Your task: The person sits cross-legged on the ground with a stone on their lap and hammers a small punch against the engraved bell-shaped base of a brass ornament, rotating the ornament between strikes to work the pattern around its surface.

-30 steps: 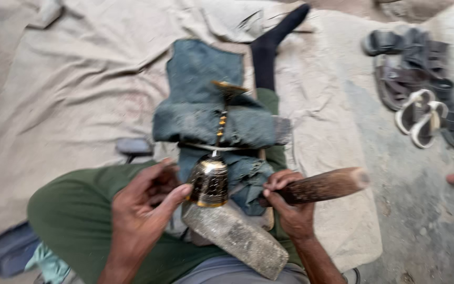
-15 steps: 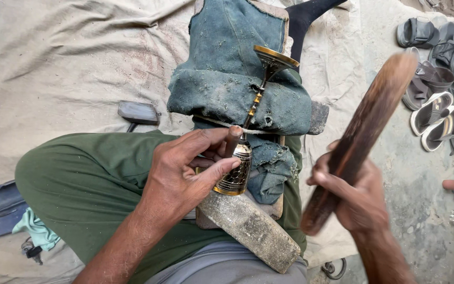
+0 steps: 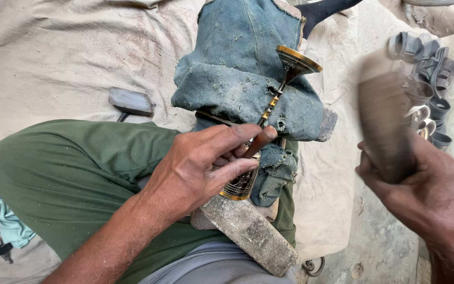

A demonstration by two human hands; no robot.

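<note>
While we sit cross-legged on the cloth, status by item:

Left hand (image 3: 200,168): clamped round the dark engraved brass stemmed piece (image 3: 262,134), fingers wrapped on its cup end, thumb along the stem; also pinching a small brown rod-like tool (image 3: 258,143) against it.

Right hand (image 3: 421,189): fist closed on the brown wooden mallet-like club (image 3: 384,115), raised off to the right, well apart from the workpiece; club is motion-blurred, so detail can't be told.

Workpiece pos.: leaning tilted over our lap, gold-rimmed disc end up against the dusty blue-grey denim pad (image 3: 243,79), cup end down just above the grey stone block (image 3: 248,231).

Done so far (our judgement): cup end already carries fine incised pattern w/ bright lines; stem shows brass bands. Looks well along.

Left (our judgement): can't tell which area is unfinished; tool tip hidden by fingers. Strike not landed at this moment.

Nearby: small flat grey slab w/ handle (image 3: 130,102) on the beige ground cloth (image 3: 53,58); pile of grey sandals (image 3: 426,68) far right; our green trousers (image 3: 80,168) underneath.
</note>
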